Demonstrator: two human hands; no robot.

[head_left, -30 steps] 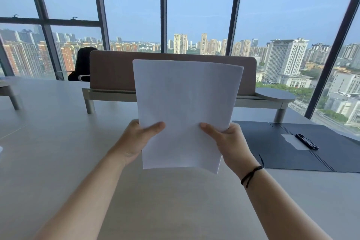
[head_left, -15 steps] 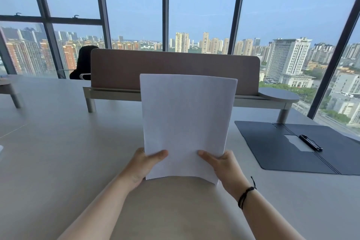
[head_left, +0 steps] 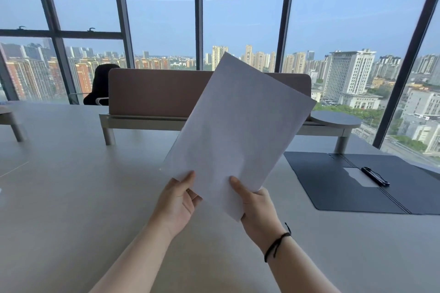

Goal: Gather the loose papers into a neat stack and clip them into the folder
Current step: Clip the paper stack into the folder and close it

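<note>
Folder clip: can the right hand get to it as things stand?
Probably yes. The clip lies exposed on the open folder to the right, with bare table between. But the right hand is pinching the papers, so they come along.

Bare table [head_left: 71,197] between papers [head_left: 238,131] and open folder [head_left: 333,185]

grey table [head_left: 71,197], brown divider panel [head_left: 154,93], black chair [head_left: 97,85]

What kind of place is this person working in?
Most likely a high-rise office. Floor-to-ceiling windows look out over city towers, a long desk carries a divider screen, and a black office chair sits behind it.
</note>
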